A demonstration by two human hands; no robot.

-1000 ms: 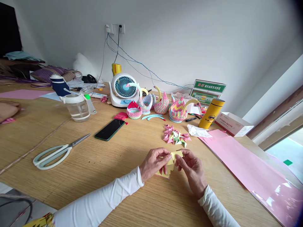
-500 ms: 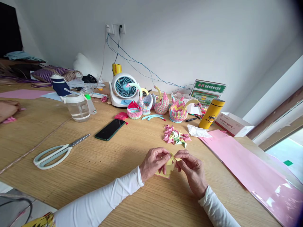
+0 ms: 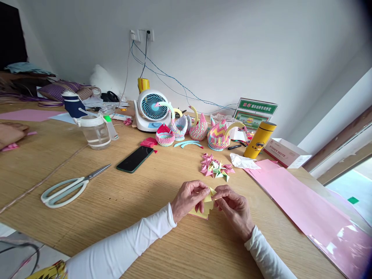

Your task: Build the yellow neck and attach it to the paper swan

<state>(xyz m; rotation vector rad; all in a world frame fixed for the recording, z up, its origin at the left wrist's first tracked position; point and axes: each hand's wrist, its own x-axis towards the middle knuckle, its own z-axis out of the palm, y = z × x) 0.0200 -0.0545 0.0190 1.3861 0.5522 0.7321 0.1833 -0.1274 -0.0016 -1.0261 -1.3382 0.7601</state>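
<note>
A small yellow piece of paper (image 3: 212,191), partly folded to a point, is pinched between my two hands. The fingers of my left hand (image 3: 191,199) close on its left side, while thumb and forefinger of my right hand (image 3: 234,207) grip its right edge. Beneath my left fingers lies a stack of yellow paper slips (image 3: 205,212) with a pink edge, partly hidden by the hand. Just beyond my hands is a pile of folded pink and green paper pieces (image 3: 215,167).
Scissors (image 3: 68,190) and a phone (image 3: 135,159) lie to the left. Folded-paper swans (image 3: 199,128) and a fan (image 3: 153,110) stand along the back. A yellow bottle (image 3: 259,139) and pink sheets (image 3: 302,197) are at right. Another person's hand (image 3: 13,133) rests at far left.
The yellow paper between my fingers has turned and now shows a pointed, folded top. My right fingers have shifted slightly along it. The other person's hand at far left has moved a little.
</note>
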